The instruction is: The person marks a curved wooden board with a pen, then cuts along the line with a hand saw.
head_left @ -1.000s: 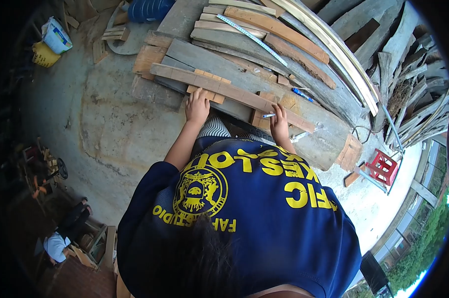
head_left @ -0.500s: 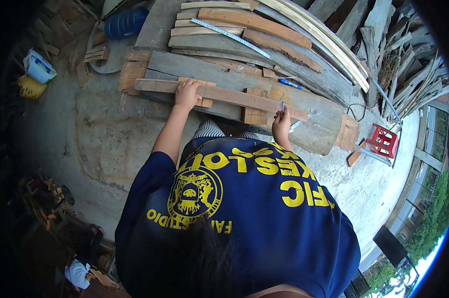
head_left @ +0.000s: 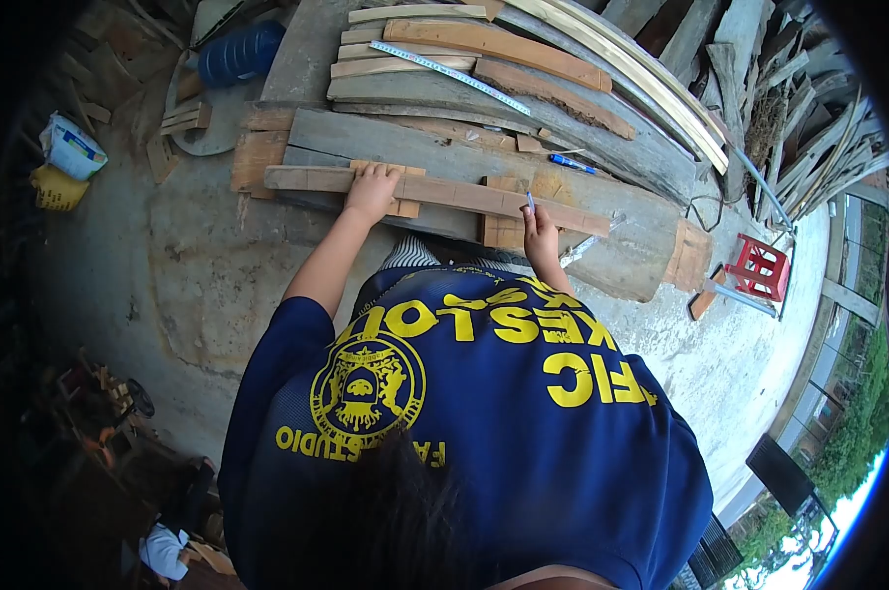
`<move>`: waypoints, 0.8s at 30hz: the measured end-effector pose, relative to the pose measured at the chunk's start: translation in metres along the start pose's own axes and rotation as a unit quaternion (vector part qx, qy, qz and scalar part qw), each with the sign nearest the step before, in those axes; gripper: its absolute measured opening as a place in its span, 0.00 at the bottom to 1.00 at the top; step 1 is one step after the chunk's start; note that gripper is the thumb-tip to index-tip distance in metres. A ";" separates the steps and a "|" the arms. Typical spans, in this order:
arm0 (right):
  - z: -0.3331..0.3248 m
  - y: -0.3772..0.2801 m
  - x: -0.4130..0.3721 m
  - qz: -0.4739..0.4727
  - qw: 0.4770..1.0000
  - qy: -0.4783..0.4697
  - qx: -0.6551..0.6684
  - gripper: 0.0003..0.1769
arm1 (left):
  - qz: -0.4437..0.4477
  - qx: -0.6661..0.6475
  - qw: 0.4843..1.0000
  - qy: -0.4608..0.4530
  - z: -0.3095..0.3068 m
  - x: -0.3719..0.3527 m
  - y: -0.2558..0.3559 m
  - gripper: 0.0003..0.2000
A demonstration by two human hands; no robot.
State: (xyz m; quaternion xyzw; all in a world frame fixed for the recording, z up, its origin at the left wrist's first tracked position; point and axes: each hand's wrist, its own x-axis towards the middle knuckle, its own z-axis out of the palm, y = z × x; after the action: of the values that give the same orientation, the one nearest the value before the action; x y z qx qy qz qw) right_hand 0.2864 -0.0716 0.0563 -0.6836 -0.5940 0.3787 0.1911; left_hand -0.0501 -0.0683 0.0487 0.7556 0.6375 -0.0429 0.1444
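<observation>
A long narrow wooden strip lies across two short wood blocks on a wide grey plank. My left hand is closed over the strip near its left part, above one block. Further right, my right hand pinches a thin pen upright at the strip's near edge, just right of the other block. The pen's lower end is hidden by the fingers.
Beyond the strip lie a measuring tape, a blue marker and several boards. A blue water bottle is at upper left, a red stool at right. At lower left, part of a person shows.
My right hand has moved left along the strip with the pen. My left hand still rests on the strip in about the same place. The view has shifted slightly.
</observation>
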 end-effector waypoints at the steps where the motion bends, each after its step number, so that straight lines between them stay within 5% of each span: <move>1: 0.002 0.001 0.000 0.000 1.000 0.000 0.000 0.18 | -0.003 -0.006 1.000 -0.012 -0.002 0.000 0.001 0.22; 10: 0.006 0.005 0.008 -0.066 0.992 0.062 0.089 0.13 | -0.004 0.002 1.000 -0.029 -0.003 0.002 0.000 0.20; 16: 0.011 -0.001 0.031 0.058 0.998 0.009 -0.017 0.13 | -0.014 -0.009 1.000 -0.007 0.006 0.001 -0.001 0.17; 20: 0.028 0.008 0.064 0.036 0.999 -0.001 -0.002 0.18 | -0.018 -0.011 1.000 0.003 0.008 0.000 -0.002 0.24; 24: 0.037 -0.028 0.106 0.162 0.967 -0.065 0.188 0.21 | -0.016 -0.021 0.999 0.025 0.012 -0.001 -0.003 0.24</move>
State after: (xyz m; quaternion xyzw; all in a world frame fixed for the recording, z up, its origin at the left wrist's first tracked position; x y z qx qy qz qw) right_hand 0.2411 0.0293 0.0214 -0.6964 -0.4048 0.5530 0.2129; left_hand -0.0521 -0.0725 0.0370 0.7431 0.6534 -0.0127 0.1439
